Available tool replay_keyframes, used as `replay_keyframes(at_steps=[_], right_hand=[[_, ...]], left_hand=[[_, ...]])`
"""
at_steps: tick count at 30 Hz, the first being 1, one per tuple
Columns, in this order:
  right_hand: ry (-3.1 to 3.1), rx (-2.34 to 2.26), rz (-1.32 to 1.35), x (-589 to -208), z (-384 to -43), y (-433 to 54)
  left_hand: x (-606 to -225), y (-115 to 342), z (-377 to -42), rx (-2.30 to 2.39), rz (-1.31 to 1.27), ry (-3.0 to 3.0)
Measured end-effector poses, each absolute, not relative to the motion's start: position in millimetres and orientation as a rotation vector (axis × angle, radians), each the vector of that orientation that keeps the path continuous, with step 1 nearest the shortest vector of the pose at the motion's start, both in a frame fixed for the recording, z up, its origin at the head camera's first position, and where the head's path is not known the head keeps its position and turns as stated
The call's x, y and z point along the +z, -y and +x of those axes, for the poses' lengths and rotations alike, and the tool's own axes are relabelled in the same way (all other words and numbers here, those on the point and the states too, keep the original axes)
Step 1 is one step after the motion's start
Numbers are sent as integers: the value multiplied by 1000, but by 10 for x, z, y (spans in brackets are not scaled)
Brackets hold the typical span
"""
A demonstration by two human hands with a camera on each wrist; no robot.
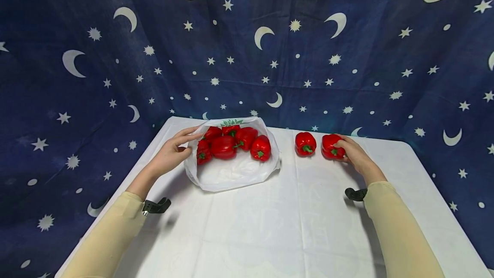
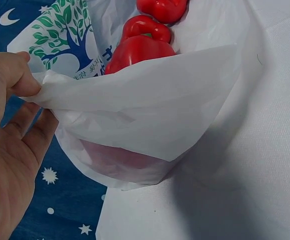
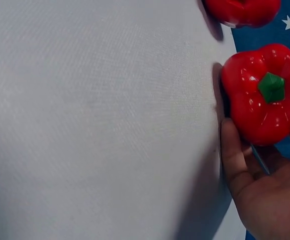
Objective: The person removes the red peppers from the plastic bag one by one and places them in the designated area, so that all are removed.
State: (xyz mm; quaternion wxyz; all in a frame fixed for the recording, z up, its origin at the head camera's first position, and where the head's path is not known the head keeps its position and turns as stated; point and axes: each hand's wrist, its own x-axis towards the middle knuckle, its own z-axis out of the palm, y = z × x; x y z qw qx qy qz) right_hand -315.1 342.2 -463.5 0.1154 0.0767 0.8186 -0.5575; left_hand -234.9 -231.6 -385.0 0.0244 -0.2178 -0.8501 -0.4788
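My left hand (image 1: 170, 154) pinches the rim of a white plastic bag (image 1: 231, 178) between thumb and fingers at its left side. Several red bell peppers (image 1: 224, 147) lie inside the bag, whose mouth faces me. One pepper shows dimly through the plastic in the left wrist view. On the right, my right hand (image 1: 358, 157) holds a red bell pepper (image 3: 260, 110) from its right side, with the thumb along it and the other fingers partly hidden behind. The pepper's green stem (image 3: 271, 88) faces the wrist camera. Another red bell pepper (image 1: 305, 144) stands just left of the held one.
A white cloth (image 1: 262, 231) covers the table. Close behind it hangs a dark blue curtain (image 1: 247, 63) with moons and stars, which also runs along both sides. Green leaves and a blue tree print (image 2: 67, 37) mark the bag's inner back wall.
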Motion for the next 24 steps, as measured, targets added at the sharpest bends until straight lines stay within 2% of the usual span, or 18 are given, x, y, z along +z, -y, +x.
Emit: replay_keyframes(at_steps=[8,24], right_hand=[[-2448,-1582,308,-4619,-3127,-3414],[-2380,-1668,247,-4516,-2950,-3556]], left_hand=[[-3804,2284,-2339,-1487,-710,2599],[-3796,2276,-2325,-1485,-691,2614]])
